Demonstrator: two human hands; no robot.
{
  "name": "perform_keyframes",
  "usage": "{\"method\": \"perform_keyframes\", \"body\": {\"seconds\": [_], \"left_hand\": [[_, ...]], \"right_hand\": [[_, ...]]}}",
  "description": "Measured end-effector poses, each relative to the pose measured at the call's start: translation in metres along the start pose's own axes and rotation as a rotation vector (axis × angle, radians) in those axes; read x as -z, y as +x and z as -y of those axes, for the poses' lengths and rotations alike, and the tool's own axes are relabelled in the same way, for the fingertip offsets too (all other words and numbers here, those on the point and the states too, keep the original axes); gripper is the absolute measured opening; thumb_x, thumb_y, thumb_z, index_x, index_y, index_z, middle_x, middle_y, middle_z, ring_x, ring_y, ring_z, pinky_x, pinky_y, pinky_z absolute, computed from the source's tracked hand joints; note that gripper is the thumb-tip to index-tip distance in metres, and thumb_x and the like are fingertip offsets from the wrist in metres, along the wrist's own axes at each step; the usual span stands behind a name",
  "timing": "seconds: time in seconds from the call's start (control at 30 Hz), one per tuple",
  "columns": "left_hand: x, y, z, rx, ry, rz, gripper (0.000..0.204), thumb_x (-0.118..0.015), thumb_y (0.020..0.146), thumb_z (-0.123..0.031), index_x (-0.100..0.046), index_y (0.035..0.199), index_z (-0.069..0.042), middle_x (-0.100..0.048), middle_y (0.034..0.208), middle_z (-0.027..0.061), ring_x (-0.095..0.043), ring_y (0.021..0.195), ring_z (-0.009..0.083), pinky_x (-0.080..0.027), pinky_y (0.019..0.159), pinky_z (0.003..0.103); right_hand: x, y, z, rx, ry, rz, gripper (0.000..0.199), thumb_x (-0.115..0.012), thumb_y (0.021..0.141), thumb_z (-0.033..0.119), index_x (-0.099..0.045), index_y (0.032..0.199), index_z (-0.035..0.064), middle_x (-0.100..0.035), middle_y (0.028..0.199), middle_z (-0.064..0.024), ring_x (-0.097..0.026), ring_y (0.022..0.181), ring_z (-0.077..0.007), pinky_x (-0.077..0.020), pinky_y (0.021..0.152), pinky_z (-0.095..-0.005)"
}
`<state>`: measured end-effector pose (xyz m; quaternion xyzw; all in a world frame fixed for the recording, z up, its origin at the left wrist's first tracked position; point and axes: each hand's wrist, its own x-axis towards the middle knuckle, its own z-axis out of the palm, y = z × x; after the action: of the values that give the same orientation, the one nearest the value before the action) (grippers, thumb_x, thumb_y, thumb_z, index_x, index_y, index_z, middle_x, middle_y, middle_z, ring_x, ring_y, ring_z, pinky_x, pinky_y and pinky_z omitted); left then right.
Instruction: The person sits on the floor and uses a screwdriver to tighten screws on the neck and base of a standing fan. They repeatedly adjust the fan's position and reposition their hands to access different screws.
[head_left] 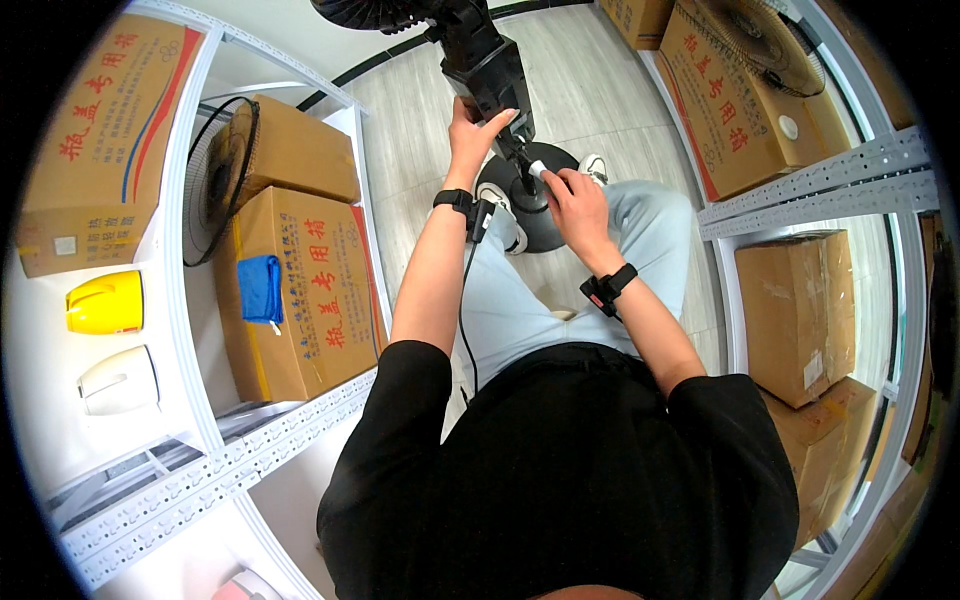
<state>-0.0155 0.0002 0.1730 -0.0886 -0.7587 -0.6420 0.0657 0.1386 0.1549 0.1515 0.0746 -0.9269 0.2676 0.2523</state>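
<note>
A black stand fan [487,72] stands before me on the floor, its round base [545,236] between my feet. My left hand [474,142] is wrapped around the lower part of its black housing, with the thumb along the near side. Just below and to the right, my right hand [578,208] pinches a small white piece [537,168] against or close beside the fan's pole. What that white piece is, I cannot make out. Part of the fan's head is cut off by the top edge. Both wrists wear black straps with small devices.
White metal shelves on the left hold large cardboard boxes [290,310], a blue folded cloth [260,289], a yellow kettle-like jug [106,303], a white one [118,381] and a fan grille [215,185]. The right shelves hold more boxes [796,315] and another fan grille [750,45].
</note>
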Motion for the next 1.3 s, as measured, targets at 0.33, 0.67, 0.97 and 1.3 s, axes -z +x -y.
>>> {"method": "perform_keyframes", "body": {"seconds": [0.33,0.67,0.97,1.3], "left_hand": [[0.0,0.001,0.002,-0.017,0.013,-0.02,0.05,-0.083,0.068,-0.023,-0.051,0.1,0.0,-0.065,0.095,0.0107,-0.063,0.087,0.017,-0.049,0.079,0.03],[0.0,0.0,-0.005,-0.031,0.018,-0.015,0.049,-0.083,0.069,-0.022,-0.051,0.099,0.0,-0.065,0.095,0.0111,-0.062,0.087,0.0168,-0.049,0.079,0.03],[0.001,0.0,-0.002,-0.023,0.043,-0.024,0.049,-0.083,0.069,-0.022,-0.051,0.099,0.0,-0.065,0.095,0.0111,-0.063,0.087,0.0167,-0.049,0.078,0.03],[0.0,-0.001,-0.002,-0.021,0.023,-0.026,0.049,-0.083,0.069,-0.022,-0.051,0.1,0.0,-0.065,0.094,0.0106,-0.063,0.086,0.0161,-0.05,0.078,0.029]], "right_hand": [[-0.022,-0.005,-0.011,-0.895,1.049,0.319,0.031,-0.068,0.084,0.024,-0.062,0.11,0.0084,-0.065,0.089,-0.0028,-0.064,0.077,-0.0134,-0.0474,0.06,-0.0258],[-0.029,-0.017,0.014,-0.508,0.526,-0.017,0.035,-0.072,0.077,0.023,-0.062,0.107,0.0099,-0.061,0.094,-0.0116,-0.06,0.088,-0.0308,-0.0473,0.077,-0.0383],[-0.006,-0.001,0.007,-0.261,0.238,-0.047,0.032,-0.072,0.074,0.018,-0.064,0.105,0.0142,-0.059,0.093,-0.0062,-0.059,0.087,-0.0263,-0.0484,0.073,-0.0369],[0.004,0.004,0.004,-0.101,0.078,-0.037,0.032,-0.071,0.073,0.011,-0.064,0.104,0.0135,-0.058,0.092,-0.0053,-0.057,0.084,-0.0249,-0.0467,0.069,-0.0367]]}}
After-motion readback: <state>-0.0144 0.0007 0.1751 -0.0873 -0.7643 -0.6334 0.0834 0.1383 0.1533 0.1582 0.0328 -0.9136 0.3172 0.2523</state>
